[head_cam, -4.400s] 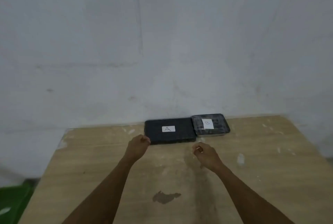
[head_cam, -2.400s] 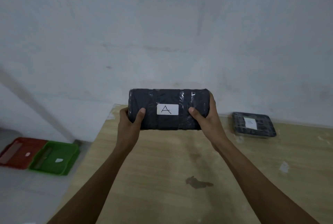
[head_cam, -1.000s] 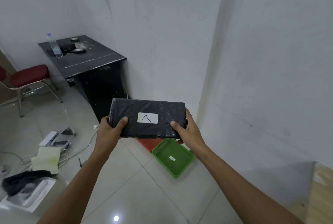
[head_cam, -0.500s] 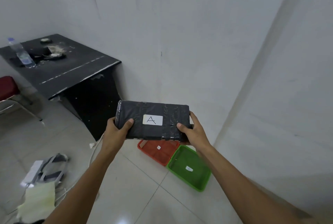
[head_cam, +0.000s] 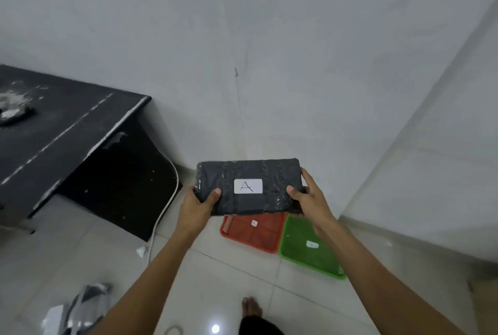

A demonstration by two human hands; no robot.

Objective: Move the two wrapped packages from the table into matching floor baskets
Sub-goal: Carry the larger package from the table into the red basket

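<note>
A red basket (head_cam: 252, 232) and a green basket (head_cam: 307, 254) are set side by side on the tiled floor (head_cam: 221, 275) by the wall, each holding only a small white tag. Above them, the black wrapped package (head_cam: 248, 186) labelled "A" is held level in the air, gripped at its ends by the left hand (head_cam: 195, 209) and right hand (head_cam: 310, 198), fingers (head_cam: 295, 189) curled around it.

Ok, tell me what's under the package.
Below the package, on the floor: a red basket and a green basket, side by side, each with a small white tag. The package covers the red basket's far edge.
</note>
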